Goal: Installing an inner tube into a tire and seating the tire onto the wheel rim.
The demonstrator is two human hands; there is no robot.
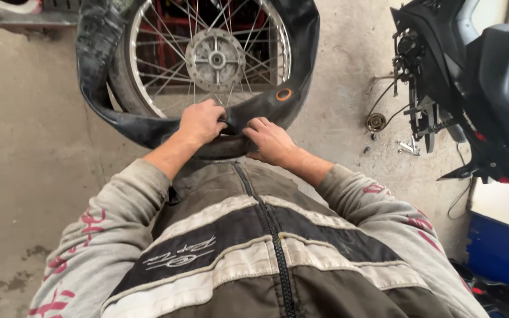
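A spoked wheel [210, 59] stands upright on the concrete floor [25, 153] at the far middle of the scene, its metal rim and hub facing the camera. A black tyre [98, 65] sits loosely around the rim, and a black inner tube [266, 106] bulges out of it along the near lower edge; an orange ring marks the tube just right of the hands. The tyre works as the only holder here: it carries the tube, partly inside and partly hanging out.

The left hand [201, 122] presses down on the tube at the wheel's near edge, its grip curled over the rubber with fingers folded. The right hand [272, 140] lies just beside it, fingers bent and closed on the same fold of tube. The two hands nearly touch.

To the right stands a dark motorcycle [472, 88], partly stripped, with small metal parts [409, 146] and a round piece [376, 122] on the floor near it. A blue box [499, 247] sits at the near right. The person's striped jacket [254, 247] fills the near foreground, hiding the floor below the hands.
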